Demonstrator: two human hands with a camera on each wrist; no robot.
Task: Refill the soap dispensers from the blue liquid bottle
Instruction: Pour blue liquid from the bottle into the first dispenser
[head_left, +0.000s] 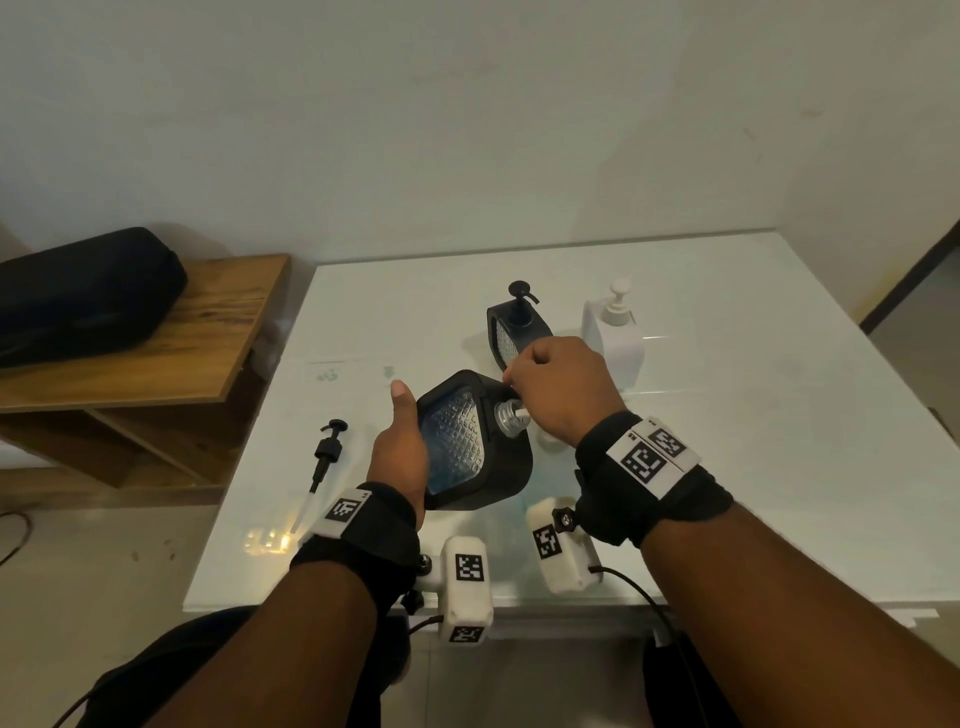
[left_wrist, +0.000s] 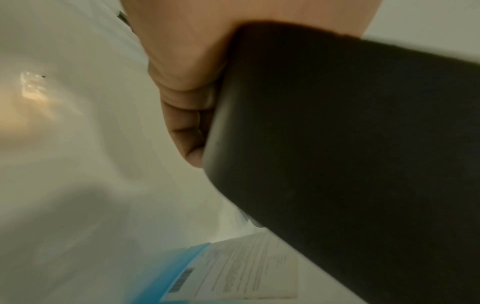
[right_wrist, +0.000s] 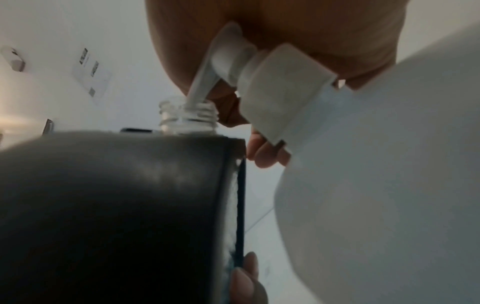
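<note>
Both hands busy: left hand (head_left: 397, 457) grips tilted black dispenser (head_left: 475, 441); right fingers (right_wrist: 262, 152) curled on pump bottle (right_wrist: 376, 185).

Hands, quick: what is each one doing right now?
Left hand: grips the tilted black soap dispenser with the ribbed clear window.
Right hand: curled round the white pump head of the refill bottle, its spout in the dispenser's neck.
</note>
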